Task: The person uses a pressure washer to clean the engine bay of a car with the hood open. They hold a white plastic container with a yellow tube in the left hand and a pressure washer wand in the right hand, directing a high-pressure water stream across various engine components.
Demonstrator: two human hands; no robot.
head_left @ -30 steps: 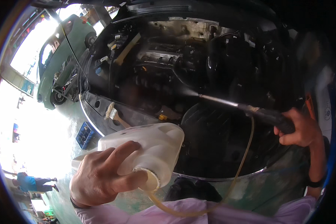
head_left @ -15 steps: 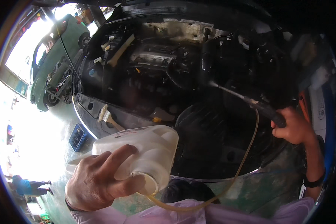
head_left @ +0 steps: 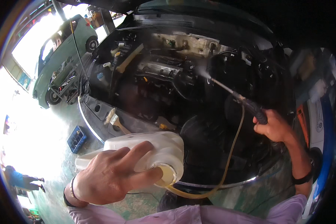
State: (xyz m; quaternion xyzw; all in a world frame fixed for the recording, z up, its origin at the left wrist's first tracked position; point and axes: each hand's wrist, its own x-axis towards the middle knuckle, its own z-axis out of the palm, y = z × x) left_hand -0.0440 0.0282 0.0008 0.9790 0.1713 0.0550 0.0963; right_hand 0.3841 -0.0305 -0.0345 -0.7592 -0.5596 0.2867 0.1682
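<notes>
My left hand (head_left: 112,173) is closed round a whitish plastic jug (head_left: 153,143), held tilted with its open mouth toward me. Pale yellowish liquid shows at the mouth, where a finger rests. A translucent amber hose (head_left: 229,160) runs from the mouth, bending up to a spray gun (head_left: 252,106) with a long thin metal nozzle. Wrapped round the gun's dark handle is my right hand (head_left: 274,126). White mist leaves the nozzle tip over the engine (head_left: 158,69) in the opened bay of a dark car. The gun's trigger cannot be made out.
A wooden-handled paintbrush (head_left: 118,122) lies on the bay's front left edge. On the floor at left sits a blue crate (head_left: 76,139). Behind it are a metal cart (head_left: 65,84) and a green car (head_left: 69,48). A person in blue (head_left: 20,179) stands far left.
The view has shifted, so the engine bay sits slightly lower and further right. The spray gun's tip has moved left across the engine, with the mist now plainer. Both hands keep their holds.
</notes>
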